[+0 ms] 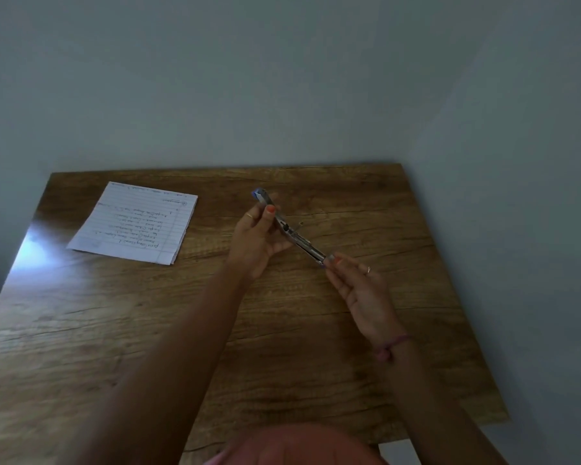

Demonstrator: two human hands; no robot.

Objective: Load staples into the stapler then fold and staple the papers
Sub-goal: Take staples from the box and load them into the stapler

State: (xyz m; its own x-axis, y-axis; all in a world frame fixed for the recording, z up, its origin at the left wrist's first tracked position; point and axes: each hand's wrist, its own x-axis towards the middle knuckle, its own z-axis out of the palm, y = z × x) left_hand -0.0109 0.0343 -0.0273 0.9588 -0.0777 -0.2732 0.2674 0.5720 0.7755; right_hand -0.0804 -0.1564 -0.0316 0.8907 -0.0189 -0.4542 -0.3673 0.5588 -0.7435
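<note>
Slim metal stapler with blue end cap [287, 228] held opened out above centre of wooden table [282, 347]. Far end pinched by left hand [257, 239]; near end gripped by right hand [359, 290] fingertips. Staples not visible. Lined handwritten papers [135, 223] lie far left, unfolded. Risk: light fingertip grip lets stapler slip or snap shut.

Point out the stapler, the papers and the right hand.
stapler [291, 231]: head view, on the metal middle of the opened body.
papers [138, 223]: head view, on the written face of the top lined sheet.
right hand [363, 290]: head view, on the palm.
</note>
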